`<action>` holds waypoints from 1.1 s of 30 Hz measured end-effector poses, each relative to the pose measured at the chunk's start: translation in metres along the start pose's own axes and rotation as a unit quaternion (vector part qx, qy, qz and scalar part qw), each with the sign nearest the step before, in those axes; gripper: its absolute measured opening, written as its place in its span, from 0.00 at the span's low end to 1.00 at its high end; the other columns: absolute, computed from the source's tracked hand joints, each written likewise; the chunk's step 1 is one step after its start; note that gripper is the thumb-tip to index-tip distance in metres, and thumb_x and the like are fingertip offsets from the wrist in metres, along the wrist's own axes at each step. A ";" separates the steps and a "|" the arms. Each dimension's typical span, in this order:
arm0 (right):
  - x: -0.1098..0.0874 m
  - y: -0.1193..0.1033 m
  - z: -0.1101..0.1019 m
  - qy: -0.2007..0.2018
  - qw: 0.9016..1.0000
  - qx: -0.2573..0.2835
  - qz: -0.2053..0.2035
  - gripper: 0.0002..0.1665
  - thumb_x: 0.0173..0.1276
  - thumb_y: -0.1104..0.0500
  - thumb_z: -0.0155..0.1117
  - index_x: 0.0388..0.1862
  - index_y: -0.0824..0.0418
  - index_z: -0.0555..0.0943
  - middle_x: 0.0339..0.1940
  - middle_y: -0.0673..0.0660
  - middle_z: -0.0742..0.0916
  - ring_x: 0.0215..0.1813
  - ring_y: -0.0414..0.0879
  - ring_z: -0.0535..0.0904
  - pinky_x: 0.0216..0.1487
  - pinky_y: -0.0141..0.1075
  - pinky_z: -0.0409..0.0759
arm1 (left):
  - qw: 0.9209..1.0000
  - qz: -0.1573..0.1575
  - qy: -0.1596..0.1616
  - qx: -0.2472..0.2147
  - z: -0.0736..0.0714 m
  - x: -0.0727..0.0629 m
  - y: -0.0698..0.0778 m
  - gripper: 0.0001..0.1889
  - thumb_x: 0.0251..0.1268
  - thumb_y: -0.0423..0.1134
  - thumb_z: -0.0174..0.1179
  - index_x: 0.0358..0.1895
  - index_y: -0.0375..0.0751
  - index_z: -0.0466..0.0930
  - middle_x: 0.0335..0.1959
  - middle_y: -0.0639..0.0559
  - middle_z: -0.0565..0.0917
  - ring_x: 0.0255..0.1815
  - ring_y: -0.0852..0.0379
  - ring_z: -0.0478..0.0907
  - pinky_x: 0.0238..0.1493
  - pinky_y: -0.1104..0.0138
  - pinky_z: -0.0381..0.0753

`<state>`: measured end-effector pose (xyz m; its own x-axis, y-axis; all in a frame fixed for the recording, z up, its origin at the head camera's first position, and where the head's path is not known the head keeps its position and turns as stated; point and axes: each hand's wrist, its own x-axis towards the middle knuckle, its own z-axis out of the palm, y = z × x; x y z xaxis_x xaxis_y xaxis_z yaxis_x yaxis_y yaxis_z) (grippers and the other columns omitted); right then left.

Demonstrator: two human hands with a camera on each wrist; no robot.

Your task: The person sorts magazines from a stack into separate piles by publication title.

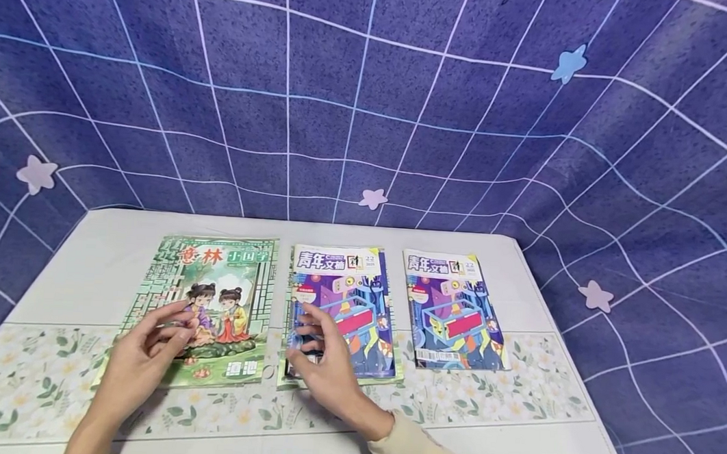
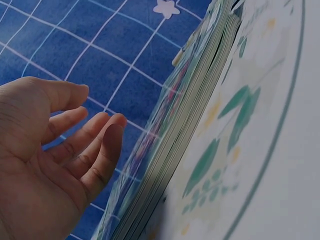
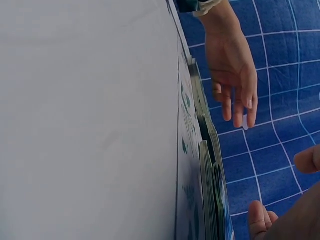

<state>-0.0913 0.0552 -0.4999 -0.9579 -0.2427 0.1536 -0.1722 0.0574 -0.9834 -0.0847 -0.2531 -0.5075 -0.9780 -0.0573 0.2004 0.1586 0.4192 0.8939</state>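
Note:
My left hand [image 1: 147,349] is raised over the lower left part of a green magazine [image 1: 220,370] with two cartoon children on its cover. Its fingers are loosely bent and hold nothing; the left wrist view shows the hand [image 2: 65,155] apart from the page edges [image 2: 175,130]. Over the left side of a purple magazine [image 1: 360,288] is my right hand [image 1: 325,365], fingers relaxed and spread from the thumb, with nothing in them. That purple magazine lies on top of a green one [image 1: 397,374], whose edges show around it.
To the right lies another purple magazine [image 1: 457,321] with the same cover design. All rest flat on a white table [image 1: 115,262] with a floral strip [image 1: 34,381]. Behind and beside the table hangs a blue grid-patterned cloth [image 1: 343,137] with stars.

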 end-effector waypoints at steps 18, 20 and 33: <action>-0.005 0.000 -0.020 0.012 1.000 -0.011 -0.012 0.43 0.70 0.71 0.70 0.84 0.61 0.70 0.69 0.70 0.81 0.65 0.69 0.80 0.62 0.39 0.86 | 0.996 0.019 -0.085 -0.010 0.034 0.001 0.018 0.28 0.83 0.31 0.65 0.81 0.38 0.73 0.62 0.35 0.86 0.47 0.63 0.88 0.37 0.69 0.88; -0.007 0.001 -0.022 0.013 1.000 -0.011 -0.006 0.43 0.71 0.70 0.70 0.84 0.61 0.70 0.69 0.70 0.81 0.65 0.68 0.80 0.62 0.38 0.86 | 0.995 0.032 -0.092 -0.021 0.039 0.002 0.019 0.28 0.83 0.30 0.64 0.80 0.36 0.73 0.61 0.36 0.86 0.50 0.65 0.88 0.41 0.72 0.87; -0.012 0.002 -0.034 0.023 1.000 -0.011 0.012 0.43 0.70 0.72 0.70 0.83 0.60 0.71 0.70 0.68 0.80 0.63 0.67 0.79 0.59 0.34 0.85 | 0.992 0.015 -0.116 -0.049 0.072 0.000 0.028 0.29 0.82 0.34 0.67 0.81 0.38 0.73 0.60 0.42 0.87 0.51 0.66 0.84 0.42 0.72 0.86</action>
<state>-0.0881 0.0910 -0.4999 -0.9713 -0.1960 0.1346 -0.1536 0.0848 -0.9845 -0.0898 -0.1761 -0.5110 -0.9759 0.1681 0.1394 0.1885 0.3266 0.9262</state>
